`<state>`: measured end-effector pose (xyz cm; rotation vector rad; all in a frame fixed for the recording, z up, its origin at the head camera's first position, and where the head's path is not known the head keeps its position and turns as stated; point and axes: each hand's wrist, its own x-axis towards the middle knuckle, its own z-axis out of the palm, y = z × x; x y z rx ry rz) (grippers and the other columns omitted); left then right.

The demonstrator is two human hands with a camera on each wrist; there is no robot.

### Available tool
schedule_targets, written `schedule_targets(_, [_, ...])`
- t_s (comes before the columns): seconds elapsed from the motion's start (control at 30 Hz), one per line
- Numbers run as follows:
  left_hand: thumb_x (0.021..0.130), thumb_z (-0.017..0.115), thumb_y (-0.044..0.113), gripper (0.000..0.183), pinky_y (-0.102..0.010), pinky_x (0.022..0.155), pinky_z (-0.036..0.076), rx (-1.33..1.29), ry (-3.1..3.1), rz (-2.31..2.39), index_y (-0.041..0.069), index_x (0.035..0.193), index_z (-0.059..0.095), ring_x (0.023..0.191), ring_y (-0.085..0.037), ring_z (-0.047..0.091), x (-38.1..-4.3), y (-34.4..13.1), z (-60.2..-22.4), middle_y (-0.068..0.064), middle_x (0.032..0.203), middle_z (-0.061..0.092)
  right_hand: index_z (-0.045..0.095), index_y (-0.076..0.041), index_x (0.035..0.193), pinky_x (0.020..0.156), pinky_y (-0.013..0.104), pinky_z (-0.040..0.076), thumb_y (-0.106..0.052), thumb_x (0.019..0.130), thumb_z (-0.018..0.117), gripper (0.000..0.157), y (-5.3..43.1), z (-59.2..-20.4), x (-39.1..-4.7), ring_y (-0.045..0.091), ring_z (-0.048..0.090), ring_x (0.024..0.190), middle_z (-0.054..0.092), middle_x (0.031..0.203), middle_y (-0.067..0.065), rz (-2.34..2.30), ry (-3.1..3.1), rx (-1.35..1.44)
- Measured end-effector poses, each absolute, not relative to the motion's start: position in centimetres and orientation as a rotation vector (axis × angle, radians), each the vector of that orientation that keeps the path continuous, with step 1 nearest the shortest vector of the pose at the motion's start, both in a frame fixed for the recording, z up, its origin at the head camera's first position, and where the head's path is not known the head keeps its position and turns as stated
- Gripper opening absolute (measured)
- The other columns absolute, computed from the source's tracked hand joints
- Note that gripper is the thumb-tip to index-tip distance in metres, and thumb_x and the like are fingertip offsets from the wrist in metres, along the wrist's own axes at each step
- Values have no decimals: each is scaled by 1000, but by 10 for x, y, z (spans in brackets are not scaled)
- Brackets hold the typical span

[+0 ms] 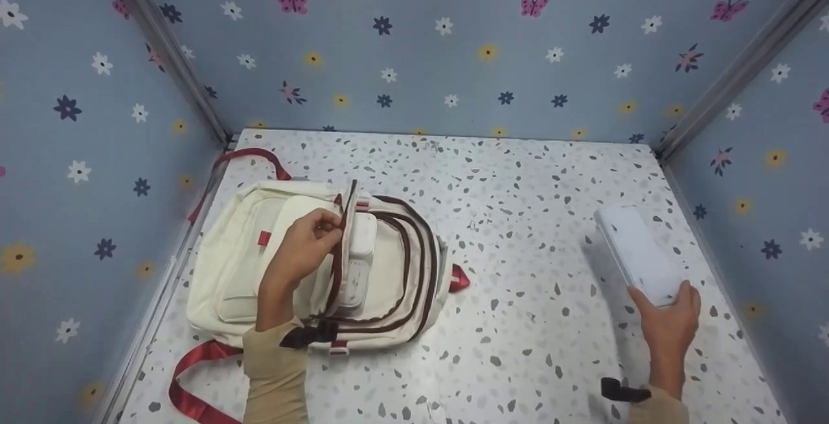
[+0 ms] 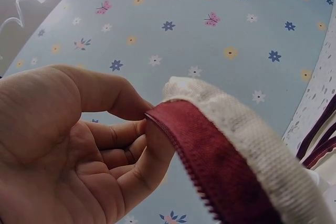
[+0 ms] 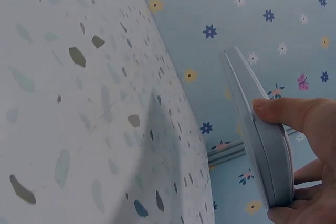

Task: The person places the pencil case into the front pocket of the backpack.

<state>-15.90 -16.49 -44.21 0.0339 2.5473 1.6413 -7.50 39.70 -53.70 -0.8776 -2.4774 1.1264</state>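
Observation:
A cream backpack [image 1: 217, 249] with dark red zipper trim lies on the table, its front compartment unzipped. My left hand [image 1: 301, 246] pinches the zippered edge [image 2: 194, 135] of the opening between thumb and index finger and holds it up. Inside the opening sit a white rounded case [image 1: 363, 235] and a second whitish boxy item [image 1: 353, 283], partly hidden by the fabric. Off to the right, my right hand [image 1: 670, 323] grips one end of a long, flat white case [image 1: 638, 249]. In the right wrist view, this case [image 3: 257, 135] is tilted on edge, thumb on one face and fingers on the other.
The speckled white table [image 1: 518, 268] is enclosed by blue flowered panels [image 1: 447, 42] at the back and both sides. Red straps [image 1: 194, 385] trail from the backpack toward the left edge. A red tab [image 1: 459, 278] sticks out at the bag's right end.

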Motion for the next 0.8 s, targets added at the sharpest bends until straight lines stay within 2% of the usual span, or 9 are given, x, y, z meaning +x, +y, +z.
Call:
schedule_targets(0.4, [93,52,7,19,-24,71,47,66,2538,1647,-3,109,55,83,-15,54,-158,-166,-444,-11,95,57,16,-6,152,113,52,24,-27,79,77,97,359,-517,-87,36,25,140,23,153,18,1119,-2482,-642])
schedule_targets(0.8, [92,53,6,18,-23,69,47,64,2533,1668,-4,107,56,82,-15,54,-159,-166,-445,-11,92,57,18,-5,152,116,48,20,-29,77,79,100,331,-509,-93,36,17,145,15,158,17,1116,-2556,-508])
